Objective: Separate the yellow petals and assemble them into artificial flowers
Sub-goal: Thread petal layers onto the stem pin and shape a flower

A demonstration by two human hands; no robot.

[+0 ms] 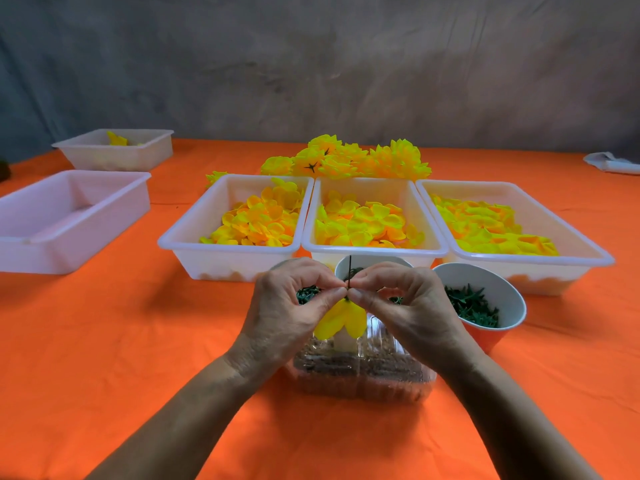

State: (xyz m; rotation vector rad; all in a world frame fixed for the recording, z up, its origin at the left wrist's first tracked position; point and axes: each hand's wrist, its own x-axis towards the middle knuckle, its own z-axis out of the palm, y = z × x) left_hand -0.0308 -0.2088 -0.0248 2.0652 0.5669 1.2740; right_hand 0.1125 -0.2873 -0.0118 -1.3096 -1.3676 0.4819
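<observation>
Both hands meet over the middle of the orange table [104, 341]: the left hand [287, 306] and the right hand [405, 306] each pinch, thumb against forefinger, the same thin dark stem [350, 268], which stands upright and pokes up above the fingers [332, 295]. Directly below the pinch hangs a yellow petal layer [343, 318], its lobes drooping down toward a clear plastic container [363, 375] that sits under the wrists. The step in hand looks like threading this petal layer along the stem, so one pinch should hold the stem steady and upright while the other eases the petal along by its centre hole, not by a lobe, which would probably crease or tear. Just beyond the fingers stands a white cup [372, 263] of green parts, and to their right, near the right hand, a red cup [485, 306] holds more green calyx pieces [471, 306], likely the next part to add. Farther beyond lie three white trays: the left tray [180, 240], the middle tray [374, 252] and the right tray [602, 261], each holding loose yellow petals. Finished yellow flowers [353, 159] are piled behind the trays, well away from the fingers. Far to the left sit a pinkish tray [69, 244] and a small white tray [114, 157].
</observation>
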